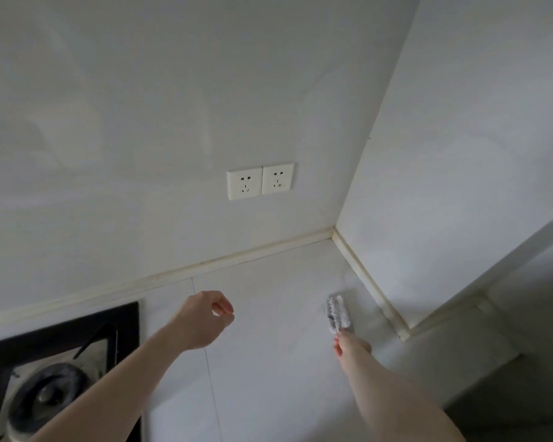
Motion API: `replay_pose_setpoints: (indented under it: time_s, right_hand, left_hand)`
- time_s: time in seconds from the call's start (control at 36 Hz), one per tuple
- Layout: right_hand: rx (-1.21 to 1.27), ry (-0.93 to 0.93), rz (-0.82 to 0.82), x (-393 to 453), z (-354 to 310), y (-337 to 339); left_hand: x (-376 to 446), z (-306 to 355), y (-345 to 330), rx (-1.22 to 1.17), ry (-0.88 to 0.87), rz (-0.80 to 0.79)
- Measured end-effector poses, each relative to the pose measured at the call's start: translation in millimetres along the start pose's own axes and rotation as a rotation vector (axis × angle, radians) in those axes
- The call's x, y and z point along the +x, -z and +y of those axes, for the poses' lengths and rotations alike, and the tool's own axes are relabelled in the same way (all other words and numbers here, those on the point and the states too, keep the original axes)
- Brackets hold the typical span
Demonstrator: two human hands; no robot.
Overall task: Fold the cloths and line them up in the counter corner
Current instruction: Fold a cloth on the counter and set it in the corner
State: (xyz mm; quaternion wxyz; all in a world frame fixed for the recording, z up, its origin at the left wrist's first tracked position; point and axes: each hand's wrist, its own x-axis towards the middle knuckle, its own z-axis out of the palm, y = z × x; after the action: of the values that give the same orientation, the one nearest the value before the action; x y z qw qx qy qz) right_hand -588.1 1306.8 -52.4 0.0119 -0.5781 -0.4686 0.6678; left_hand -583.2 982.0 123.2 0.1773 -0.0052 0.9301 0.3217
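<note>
A small folded grey and white fluffy cloth stands on its edge on the white counter, close to the right wall and short of the counter corner. My right hand pinches the near end of the cloth with its fingertips. My left hand hovers above the middle of the counter with its fingers curled in and nothing in it. No other cloth shows.
A black gas hob with a round burner sits at the lower left. Two white wall sockets are on the back wall above the counter. The counter's right edge drops off below the side wall's end.
</note>
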Motion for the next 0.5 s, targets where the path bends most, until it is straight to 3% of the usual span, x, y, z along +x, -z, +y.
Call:
replay_pose_setpoints:
  time_s: [0.5]
  right_hand:
    - [0.024, 0.003, -0.287, 14.6, -87.6, -69.8]
  left_hand:
    - [13.0, -2.0, 16.9, -0.064, 0.084, 0.049]
